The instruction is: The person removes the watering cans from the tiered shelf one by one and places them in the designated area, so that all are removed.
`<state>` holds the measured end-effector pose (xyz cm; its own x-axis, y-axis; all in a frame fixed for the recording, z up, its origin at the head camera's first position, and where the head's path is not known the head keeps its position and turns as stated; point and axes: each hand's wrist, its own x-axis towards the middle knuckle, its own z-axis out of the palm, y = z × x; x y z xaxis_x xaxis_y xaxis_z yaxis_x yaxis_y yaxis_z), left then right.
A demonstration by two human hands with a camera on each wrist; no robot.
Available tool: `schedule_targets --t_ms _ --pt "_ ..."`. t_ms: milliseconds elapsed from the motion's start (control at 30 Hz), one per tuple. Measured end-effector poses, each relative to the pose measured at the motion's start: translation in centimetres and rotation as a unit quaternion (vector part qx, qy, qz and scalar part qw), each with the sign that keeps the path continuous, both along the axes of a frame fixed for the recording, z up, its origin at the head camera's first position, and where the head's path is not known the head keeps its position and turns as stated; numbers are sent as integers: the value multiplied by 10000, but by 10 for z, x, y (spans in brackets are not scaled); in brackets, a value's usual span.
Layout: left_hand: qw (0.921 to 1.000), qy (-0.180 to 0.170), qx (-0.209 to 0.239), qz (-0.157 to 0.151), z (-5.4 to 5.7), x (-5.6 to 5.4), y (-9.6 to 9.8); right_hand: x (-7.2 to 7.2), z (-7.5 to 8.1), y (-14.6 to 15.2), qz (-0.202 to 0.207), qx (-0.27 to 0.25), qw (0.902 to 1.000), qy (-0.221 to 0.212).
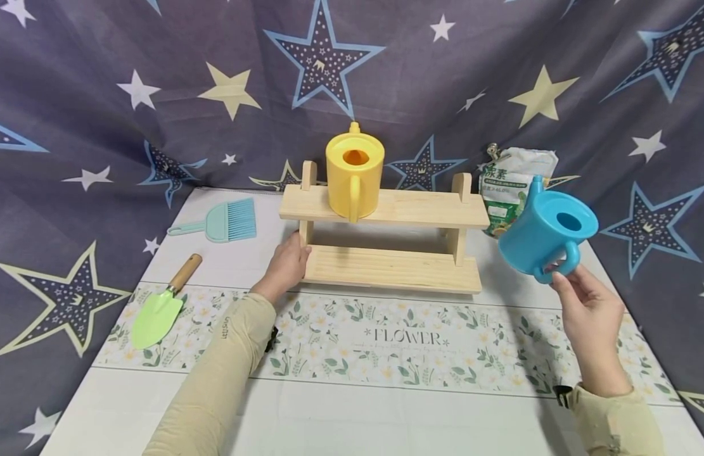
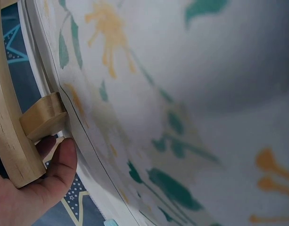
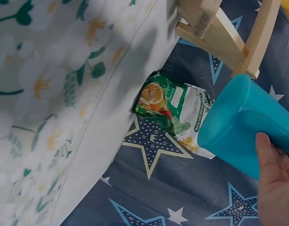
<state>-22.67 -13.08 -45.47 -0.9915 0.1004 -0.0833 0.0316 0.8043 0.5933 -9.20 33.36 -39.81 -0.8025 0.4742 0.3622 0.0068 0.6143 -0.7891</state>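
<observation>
And there's the left hand (image 1: pixel 283 263) gripping the left end of the pale wooden two-tier shelf (image 1: pixel 391 267), while the right hand (image 1: pixel 594 316) pinches the blue plastic watering can (image 1: pixel 540 235) by its handle, up in the air to the shelf's right! Below, the white tabletop (image 1: pixel 352 415) shows a flower-printed band (image 1: pixel 329 345) in front of the shelf, and dark star-printed cloth (image 1: pixel 175 38) hangs behind it and on both sides.
</observation>
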Motion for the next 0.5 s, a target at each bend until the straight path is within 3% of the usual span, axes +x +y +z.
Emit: schedule_targets --t_ms 167,500 --pt "10000 42 30 14 -1 0 0 0 -4 0 76 34 9999 105" --pt "10000 2 9 -11 -2 -2 -1 0 -8 2 69 -95 9996 -259"
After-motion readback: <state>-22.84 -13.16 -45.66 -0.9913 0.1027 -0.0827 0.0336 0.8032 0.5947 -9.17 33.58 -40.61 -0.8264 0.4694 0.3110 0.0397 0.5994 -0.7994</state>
